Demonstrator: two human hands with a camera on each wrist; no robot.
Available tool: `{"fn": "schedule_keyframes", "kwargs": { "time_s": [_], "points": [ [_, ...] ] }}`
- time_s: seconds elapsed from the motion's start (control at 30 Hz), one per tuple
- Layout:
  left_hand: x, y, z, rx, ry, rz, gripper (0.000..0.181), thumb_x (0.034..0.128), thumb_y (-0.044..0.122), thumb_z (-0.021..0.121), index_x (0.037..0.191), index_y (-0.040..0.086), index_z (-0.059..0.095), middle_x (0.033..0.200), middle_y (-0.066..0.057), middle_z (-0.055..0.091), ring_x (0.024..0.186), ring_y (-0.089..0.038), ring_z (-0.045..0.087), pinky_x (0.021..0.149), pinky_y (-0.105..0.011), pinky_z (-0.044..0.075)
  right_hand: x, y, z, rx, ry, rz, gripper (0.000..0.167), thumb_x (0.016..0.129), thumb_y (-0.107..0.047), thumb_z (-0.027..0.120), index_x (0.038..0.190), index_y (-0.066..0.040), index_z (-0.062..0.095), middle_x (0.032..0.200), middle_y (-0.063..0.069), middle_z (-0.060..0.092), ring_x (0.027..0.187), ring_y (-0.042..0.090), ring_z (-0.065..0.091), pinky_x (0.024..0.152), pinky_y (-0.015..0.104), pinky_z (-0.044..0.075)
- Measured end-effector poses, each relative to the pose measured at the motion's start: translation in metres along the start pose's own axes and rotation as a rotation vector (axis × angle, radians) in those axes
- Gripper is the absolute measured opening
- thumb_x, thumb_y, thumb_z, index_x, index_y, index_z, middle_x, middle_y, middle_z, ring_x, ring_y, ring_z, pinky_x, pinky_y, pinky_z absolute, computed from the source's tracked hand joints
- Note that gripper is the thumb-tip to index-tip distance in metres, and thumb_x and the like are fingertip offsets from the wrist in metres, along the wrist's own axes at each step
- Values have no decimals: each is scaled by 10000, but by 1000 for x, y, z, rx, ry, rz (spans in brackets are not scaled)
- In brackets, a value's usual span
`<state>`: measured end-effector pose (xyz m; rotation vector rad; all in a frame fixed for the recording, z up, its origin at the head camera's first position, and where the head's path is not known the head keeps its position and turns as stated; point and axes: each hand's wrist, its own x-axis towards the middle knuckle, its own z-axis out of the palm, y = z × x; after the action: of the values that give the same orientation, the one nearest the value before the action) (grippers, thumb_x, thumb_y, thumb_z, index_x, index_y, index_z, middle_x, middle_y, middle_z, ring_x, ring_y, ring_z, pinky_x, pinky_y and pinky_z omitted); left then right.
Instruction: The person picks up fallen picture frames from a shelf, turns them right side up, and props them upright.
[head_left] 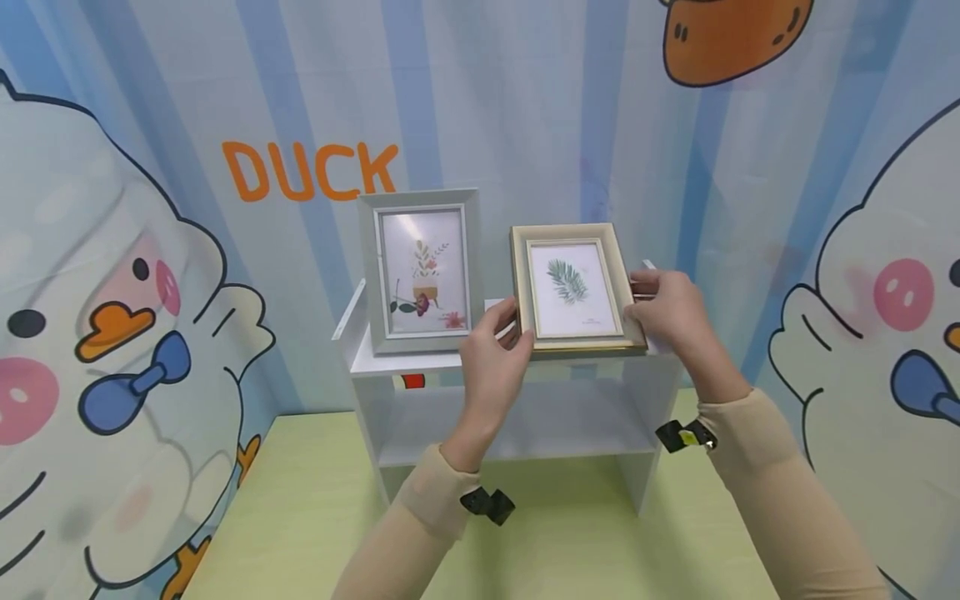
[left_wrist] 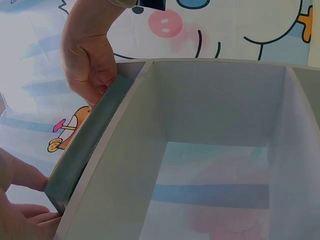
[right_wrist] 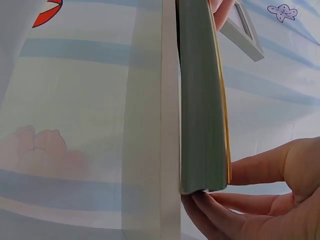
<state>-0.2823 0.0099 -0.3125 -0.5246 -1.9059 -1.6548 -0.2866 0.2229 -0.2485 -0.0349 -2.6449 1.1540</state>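
while two hands work at its sides, a cream picture frame (head_left: 628, 292) with a green leaf print (head_left: 567, 282) is at the right part of the top of a white shelf unit (head_left: 517, 417), its face tilted back and turned toward the person. the left hand (head_left: 495, 358) pinches the frame's lower left corner, thumb at the front and fingers curled behind the edge. the right hand (head_left: 671, 308) pinches the opposite edge, thumb on the front and fingers bent behind it. in the wrist views the frame's dark underside (right_wrist: 202, 100) runs right along the edge of the top board, though it is hard to tell whether it touches the whole way. to the left, apart from the cream one, a larger grey frame (head_left: 472, 267) stands on the same board, leaning back a little, with a plant picture (head_left: 431, 267) inside. the shelf unit, with a middle board below the top, stands on a pale yellow-green table (head_left: 300, 500). behind it hangs a blue-striped curtain (head_left: 517, 100) with orange lettering (head_left: 291, 171) and big white cartoon ducks (head_left: 172, 400) at both sides.
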Motion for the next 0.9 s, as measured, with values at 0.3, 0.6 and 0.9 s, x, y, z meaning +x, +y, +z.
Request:
{"fn": "schedule_keyframes", "kwargs": {
  "time_s": [0.3,0.6,0.9],
  "points": [
    [2,-3,6,44,47,75,466,818,-72,647,1273,-34,552,1246,-183,606,1170,-217,592,902,-212,511,-1,-1,-1,166,21,-14,612,894,-17,572,1457,-23,333,1417,223,450,1275,377,468,1015,509,436],
    [6,-3,8,116,85,110,485,807,-85,655,1278,-36,547,1222,-196,616,1101,-247,634,885,-192,512,-1,-2,1,257,28,-22,652,895,-25,597,1475,-37,300,1449,211,397,1296,371,446,1020,488,440],
    [10,0,7,131,110,157,445,827,-61,645,1262,-44,559,1195,-189,636,1069,-224,651,865,-198,524,-2,-2,-1,307,48,-50,647,887,-11,601,1464,-28,308,1432,217,407,1294,354,449,1030,468,435]
  ]
}}
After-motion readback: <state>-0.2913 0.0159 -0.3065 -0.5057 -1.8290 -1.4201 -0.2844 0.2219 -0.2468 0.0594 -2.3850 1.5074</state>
